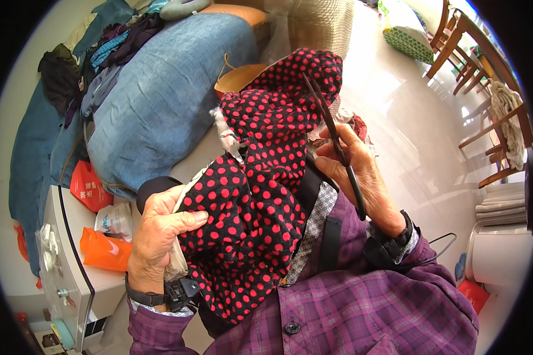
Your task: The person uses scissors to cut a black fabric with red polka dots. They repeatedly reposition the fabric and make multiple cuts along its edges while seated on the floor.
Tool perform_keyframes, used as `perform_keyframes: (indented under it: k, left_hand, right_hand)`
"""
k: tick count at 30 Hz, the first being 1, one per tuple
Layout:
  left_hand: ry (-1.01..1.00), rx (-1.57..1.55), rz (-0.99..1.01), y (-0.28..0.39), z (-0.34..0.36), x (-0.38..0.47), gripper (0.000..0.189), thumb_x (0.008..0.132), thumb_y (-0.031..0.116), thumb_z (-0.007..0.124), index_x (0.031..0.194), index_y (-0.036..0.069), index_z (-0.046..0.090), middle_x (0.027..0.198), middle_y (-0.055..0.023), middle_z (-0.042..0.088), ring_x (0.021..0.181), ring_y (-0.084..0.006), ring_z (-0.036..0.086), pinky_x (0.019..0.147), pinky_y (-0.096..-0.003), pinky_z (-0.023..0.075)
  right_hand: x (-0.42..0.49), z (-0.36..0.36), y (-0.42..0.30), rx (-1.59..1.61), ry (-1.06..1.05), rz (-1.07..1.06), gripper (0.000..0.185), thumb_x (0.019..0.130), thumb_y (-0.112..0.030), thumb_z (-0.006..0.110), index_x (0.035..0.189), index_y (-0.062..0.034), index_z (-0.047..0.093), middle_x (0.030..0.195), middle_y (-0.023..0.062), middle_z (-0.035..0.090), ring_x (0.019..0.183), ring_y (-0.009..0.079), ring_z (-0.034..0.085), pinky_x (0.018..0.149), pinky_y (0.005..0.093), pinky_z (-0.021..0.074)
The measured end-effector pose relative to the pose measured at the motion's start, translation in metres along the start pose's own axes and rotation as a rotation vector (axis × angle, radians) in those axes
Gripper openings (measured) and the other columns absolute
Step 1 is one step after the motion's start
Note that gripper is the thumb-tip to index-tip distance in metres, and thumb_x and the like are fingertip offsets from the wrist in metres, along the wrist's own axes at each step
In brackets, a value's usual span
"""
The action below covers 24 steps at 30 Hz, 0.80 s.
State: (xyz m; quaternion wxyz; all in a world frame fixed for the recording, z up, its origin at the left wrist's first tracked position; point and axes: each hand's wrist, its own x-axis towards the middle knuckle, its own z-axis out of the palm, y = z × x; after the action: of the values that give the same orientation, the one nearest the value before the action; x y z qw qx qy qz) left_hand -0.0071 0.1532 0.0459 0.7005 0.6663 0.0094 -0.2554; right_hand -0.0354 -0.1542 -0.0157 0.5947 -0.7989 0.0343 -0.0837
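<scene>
Black cloth with red polka dots, apparently a padded garment, lies across the lap and reaches up past the knees. Its left part is pinched by my left hand, thumb on top, along a pale edge. White stuffing sticks out at the cloth's upper left side. A pair of dark scissors is in my right hand; the blades point up and left over the cloth and look nearly together. Both wrists wear black straps.
A blue-covered sofa or bed with piled clothes is at the upper left. A white cabinet holds an orange bag and a red bag. Wooden chairs stand right. A yellow-lined bag is beyond the cloth.
</scene>
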Motion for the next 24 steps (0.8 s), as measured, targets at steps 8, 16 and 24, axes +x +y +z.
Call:
perform_keyframes:
  k: [8, 16, 24]
  left_hand:
    - [0.004, 0.032, 0.013, -0.002, 0.0, -0.001, 0.046, 0.076, -0.009, 0.065, 0.121, -0.008, 0.064, 0.105, -0.0115, 0.074, 0.088, -0.0154, 0.071, 0.083, -0.0261, 0.0553]
    - [-0.008, 0.023, 0.016, 0.001, 0.006, 0.005, 0.046, 0.076, -0.009, 0.063, 0.122, -0.009, 0.063, 0.106, -0.0124, 0.073, 0.09, -0.0168, 0.071, 0.084, -0.0275, 0.0549]
    - [-0.043, -0.081, -0.01, -0.005, 0.008, 0.016, 0.049, 0.078, -0.008, 0.063, 0.126, -0.012, 0.059, 0.111, -0.0158, 0.072, 0.093, -0.0204, 0.072, 0.088, -0.0312, 0.0564]
  right_hand:
    - [0.0, -0.016, 0.005, 0.023, 0.036, 0.003, 0.04, 0.091, -0.009, 0.068, 0.129, -0.0062, 0.053, 0.095, 0.0035, 0.066, 0.088, 0.0105, 0.061, 0.079, 0.0261, 0.0499]
    - [0.041, 0.018, 0.034, 0.083, -0.013, 0.031, 0.038, 0.087, -0.018, 0.071, 0.116, -0.0023, 0.052, 0.093, 0.0099, 0.06, 0.086, 0.0184, 0.059, 0.077, 0.0347, 0.0492]
    - [0.064, 0.022, 0.031, 0.104, 0.213, 0.038, 0.035, 0.084, -0.001, 0.068, 0.115, -0.0063, 0.054, 0.085, 0.0002, 0.056, 0.077, 0.0096, 0.055, 0.067, 0.0227, 0.0453]
